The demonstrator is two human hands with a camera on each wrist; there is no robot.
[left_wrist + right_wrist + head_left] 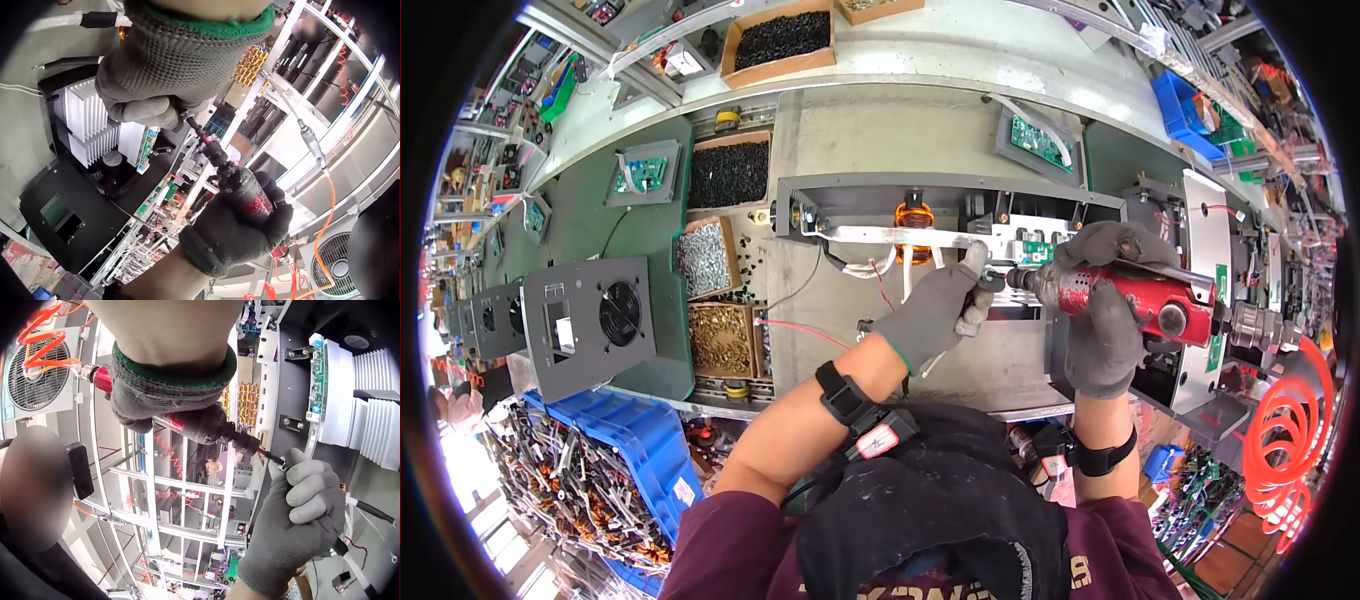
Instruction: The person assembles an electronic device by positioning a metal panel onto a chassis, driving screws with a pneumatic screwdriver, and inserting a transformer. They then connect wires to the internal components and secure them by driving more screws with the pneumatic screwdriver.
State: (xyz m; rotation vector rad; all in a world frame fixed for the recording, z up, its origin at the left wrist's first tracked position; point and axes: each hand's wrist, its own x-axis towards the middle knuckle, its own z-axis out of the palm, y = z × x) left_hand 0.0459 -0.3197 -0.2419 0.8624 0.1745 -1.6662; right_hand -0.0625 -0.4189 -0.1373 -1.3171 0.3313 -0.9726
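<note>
Gloved in grey, the right hand (1105, 340) grips a red air-powered driver (1175, 308), whose bit points left toward the other hand. The left hand (935, 305) has its fingers curled and pinches a small metal part (282, 465) at the tip of the driver bit (267, 454). Both hands are above the front side of a long grey metal chassis (860, 190), which holds a copper coil (914, 232) and a green circuit board (1036, 250). In the left wrist view, silver heat sinks (87, 115) show beside the left hand (169, 69).
Boxes of black screws (730, 174), silver screws (705, 258) and brass parts (722, 338) stand left of the chassis. A panel with a fan (590, 325) is farther left. A coiled red hose (1285, 450) hangs at the right. Loose wires (805, 330) lie in front of the chassis.
</note>
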